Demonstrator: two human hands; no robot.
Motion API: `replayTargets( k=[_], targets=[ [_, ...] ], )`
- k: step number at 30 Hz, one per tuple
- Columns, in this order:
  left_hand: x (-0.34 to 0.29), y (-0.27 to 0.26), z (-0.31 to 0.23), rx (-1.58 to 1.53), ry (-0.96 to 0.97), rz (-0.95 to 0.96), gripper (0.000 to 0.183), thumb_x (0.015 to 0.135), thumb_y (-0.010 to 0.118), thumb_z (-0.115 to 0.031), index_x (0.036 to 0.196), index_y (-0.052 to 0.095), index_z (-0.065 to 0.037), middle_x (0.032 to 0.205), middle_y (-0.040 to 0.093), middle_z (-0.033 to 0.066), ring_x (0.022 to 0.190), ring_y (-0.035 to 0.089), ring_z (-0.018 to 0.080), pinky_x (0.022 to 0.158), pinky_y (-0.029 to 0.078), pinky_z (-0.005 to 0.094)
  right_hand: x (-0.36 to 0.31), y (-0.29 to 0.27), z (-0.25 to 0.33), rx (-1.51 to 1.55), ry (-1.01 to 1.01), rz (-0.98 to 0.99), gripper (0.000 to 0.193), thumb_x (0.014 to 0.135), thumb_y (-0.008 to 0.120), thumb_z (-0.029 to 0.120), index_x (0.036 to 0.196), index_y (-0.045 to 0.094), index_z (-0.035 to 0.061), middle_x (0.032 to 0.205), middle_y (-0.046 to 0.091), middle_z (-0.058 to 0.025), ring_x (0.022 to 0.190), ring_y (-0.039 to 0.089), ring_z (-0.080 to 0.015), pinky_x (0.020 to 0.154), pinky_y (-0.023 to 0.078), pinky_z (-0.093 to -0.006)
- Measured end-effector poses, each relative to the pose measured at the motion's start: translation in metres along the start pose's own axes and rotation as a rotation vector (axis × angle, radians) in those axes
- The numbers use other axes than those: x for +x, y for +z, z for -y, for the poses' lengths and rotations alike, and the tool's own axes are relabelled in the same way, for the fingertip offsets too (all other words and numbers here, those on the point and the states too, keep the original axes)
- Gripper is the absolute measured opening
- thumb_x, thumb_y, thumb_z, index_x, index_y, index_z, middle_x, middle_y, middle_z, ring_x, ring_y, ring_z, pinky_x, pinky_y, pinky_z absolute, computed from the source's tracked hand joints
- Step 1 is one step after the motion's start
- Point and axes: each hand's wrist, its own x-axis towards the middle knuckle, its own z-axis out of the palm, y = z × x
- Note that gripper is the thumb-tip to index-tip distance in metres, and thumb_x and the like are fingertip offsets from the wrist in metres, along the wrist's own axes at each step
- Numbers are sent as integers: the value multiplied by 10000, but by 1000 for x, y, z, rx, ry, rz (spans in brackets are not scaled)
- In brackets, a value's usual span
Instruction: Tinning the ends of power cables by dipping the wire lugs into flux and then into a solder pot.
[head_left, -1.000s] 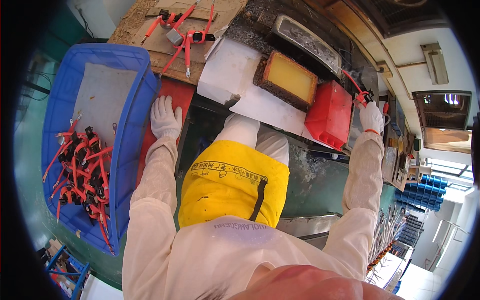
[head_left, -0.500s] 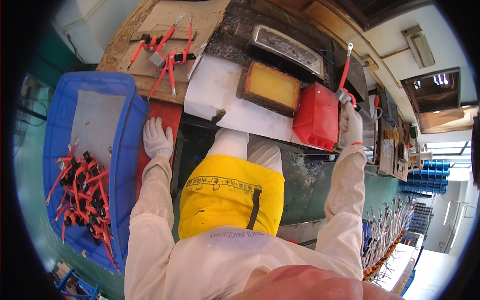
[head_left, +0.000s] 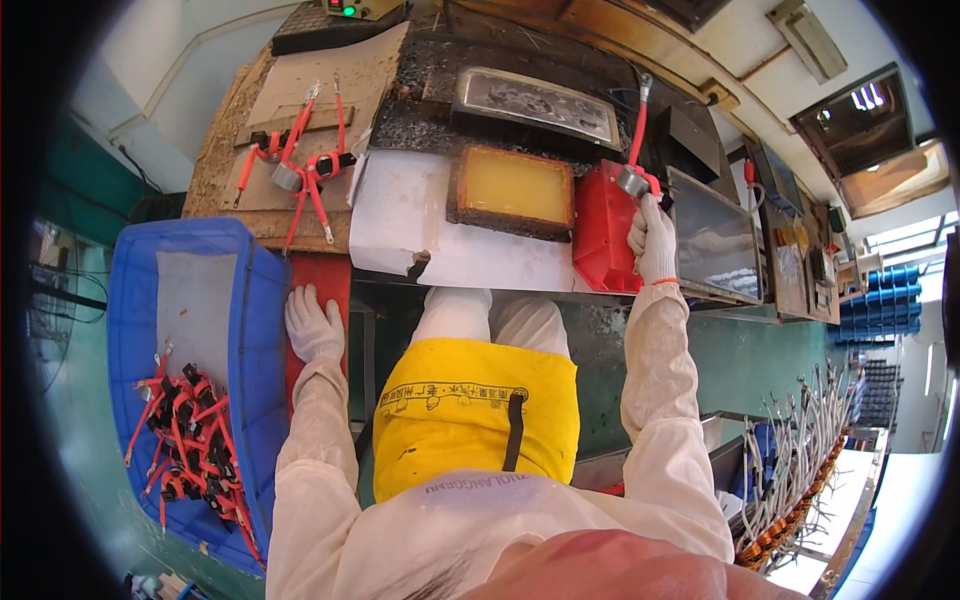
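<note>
Your right hand [head_left: 655,243], closed on the red cable [head_left: 638,137], has come in beside the red box [head_left: 602,235]; cable now extends ahead of that hand, seemingly clear of the pan [head_left: 540,106]. Left hand [head_left: 314,325]: flat, loosely open on the red board [head_left: 328,275], nothing gripped.

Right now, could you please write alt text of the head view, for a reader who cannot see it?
A white-gloved right hand holds a red cable with a silver part, beside a red box. The gloved left hand rests on a red surface next to a blue bin holding a pile of similar cables; a dark-edged yellow block sits ahead.
</note>
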Motion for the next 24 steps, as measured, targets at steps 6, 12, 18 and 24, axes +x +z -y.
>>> replayTargets(
  k=[6, 12, 18, 24],
  targets=[
    [-1, 3, 0, 19, 1, -4, 468, 878, 642, -273, 1283, 550, -57, 1334, 541, 160, 1287, 476, 358, 1123, 362, 485, 0, 2, -1, -42, -10, 28, 324, 996, 603, 334, 790, 438, 146, 603, 349, 75, 404, 250, -32, 372, 181, -240],
    [-1, 4, -3, 36, 37, -24, 465, 880, 649, -271, 1283, 551, -60, 1333, 541, 158, 1275, 487, 361, 1113, 376, 482, 2, -4, -2, -10, 9, 5, 278, 977, 636, 308, 834, 471, 135, 616, 384, 68, 401, 266, -31, 374, 191, -234],
    [-3, 7, 1, 50, 73, -35, 463, 885, 650, -276, 1287, 556, -67, 1339, 538, 163, 1271, 486, 372, 1103, 384, 493, 2, -4, 0, -5, 19, 73, 255, 955, 658, 298, 873, 492, 123, 642, 404, 62, 404, 289, -37, 380, 210, -240],
    [0, 8, 10, 65, 75, -1, 431, 900, 638, -285, 1276, 575, -84, 1317, 546, 161, 1265, 483, 384, 1095, 385, 495, 3, -6, 6, -62, 38, 167, 275, 965, 631, 333, 881, 488, 114, 668, 433, 43, 447, 347, -46, 406, 252, -241]
  ],
)
